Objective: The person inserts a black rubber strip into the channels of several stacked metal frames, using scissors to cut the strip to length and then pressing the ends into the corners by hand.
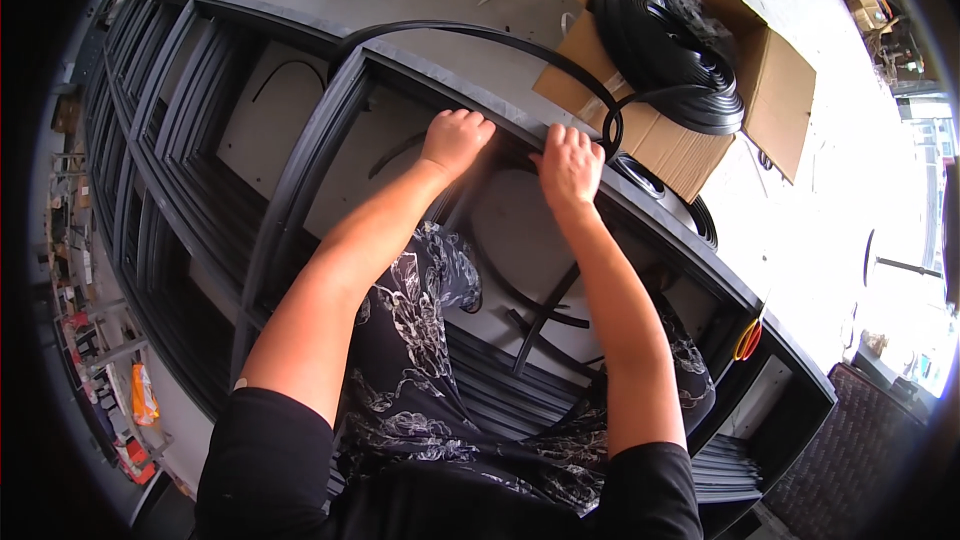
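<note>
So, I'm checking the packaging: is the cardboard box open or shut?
Open: the box has flaps spread outward, exposing the black coil.

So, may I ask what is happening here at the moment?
A person has the left hand and right hand curled at the edge of a dark frame. A black strip loops beside the right hand; whether that hand grips it is unclear. Beyond, a black coil sits in an open cardboard box. Scissors lie at the frame, to the right.
</note>
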Demonstrator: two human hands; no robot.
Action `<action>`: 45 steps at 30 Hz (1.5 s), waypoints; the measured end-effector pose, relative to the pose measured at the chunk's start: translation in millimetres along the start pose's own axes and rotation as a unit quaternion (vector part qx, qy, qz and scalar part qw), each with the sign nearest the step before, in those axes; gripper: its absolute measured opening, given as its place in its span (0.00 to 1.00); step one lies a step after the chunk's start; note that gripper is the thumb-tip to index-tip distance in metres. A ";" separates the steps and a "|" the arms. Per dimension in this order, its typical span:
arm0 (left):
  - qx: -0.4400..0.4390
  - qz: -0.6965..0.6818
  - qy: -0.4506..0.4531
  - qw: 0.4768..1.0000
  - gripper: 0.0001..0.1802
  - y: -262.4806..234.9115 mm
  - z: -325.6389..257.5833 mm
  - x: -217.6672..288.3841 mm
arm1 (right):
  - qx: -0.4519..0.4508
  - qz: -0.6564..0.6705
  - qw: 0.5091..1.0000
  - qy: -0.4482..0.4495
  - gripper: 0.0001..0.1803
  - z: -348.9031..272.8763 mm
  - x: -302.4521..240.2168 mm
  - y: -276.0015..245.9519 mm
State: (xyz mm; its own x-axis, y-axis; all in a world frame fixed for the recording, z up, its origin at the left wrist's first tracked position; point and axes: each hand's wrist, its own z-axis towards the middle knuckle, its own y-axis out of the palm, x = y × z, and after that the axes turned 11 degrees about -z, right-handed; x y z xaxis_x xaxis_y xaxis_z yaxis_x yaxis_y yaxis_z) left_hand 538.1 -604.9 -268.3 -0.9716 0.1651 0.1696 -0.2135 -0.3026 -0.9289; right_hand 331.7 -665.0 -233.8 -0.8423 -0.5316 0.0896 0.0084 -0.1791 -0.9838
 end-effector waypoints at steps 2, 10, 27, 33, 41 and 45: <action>-0.007 0.016 -0.038 0.999 0.04 -0.6 -5.9 -13.5 | -0.001 -0.009 1.000 0.000 0.26 -19.0 25.1 -2.0; 0.047 0.027 -0.332 0.942 0.11 -32.3 -34.6 -57.4 | -0.054 -0.095 0.994 0.028 0.31 -95.9 139.0 -2.8; 0.349 -0.423 -0.586 0.596 0.24 64.6 -16.9 -110.2 | -0.196 -0.108 0.966 0.134 0.31 -100.8 144.0 -12.0; 0.322 -0.525 -0.588 0.525 0.15 20.5 -5.9 -99.7 | -0.219 -0.118 0.958 0.143 0.33 -99.8 155.3 -13.4; 0.284 -0.514 -0.574 0.571 0.16 -5.4 -12.1 -104.2 | -0.223 -0.115 0.958 0.140 0.36 -96.5 144.7 -12.7; 0.283 -0.541 -0.561 0.559 0.19 -1.3 -10.4 -109.5 | -0.228 -0.113 0.957 0.140 0.37 -97.1 144.1 -11.5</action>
State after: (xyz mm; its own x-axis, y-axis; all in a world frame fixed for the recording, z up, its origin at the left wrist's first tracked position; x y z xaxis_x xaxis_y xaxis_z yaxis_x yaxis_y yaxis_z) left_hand 645.8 -612.7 -289.1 0.3731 -0.0581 0.9260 -0.4288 -0.8958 0.1166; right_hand 157.9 -659.1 -224.7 -0.9071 -0.2671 0.3253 -0.3727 0.1505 -0.9157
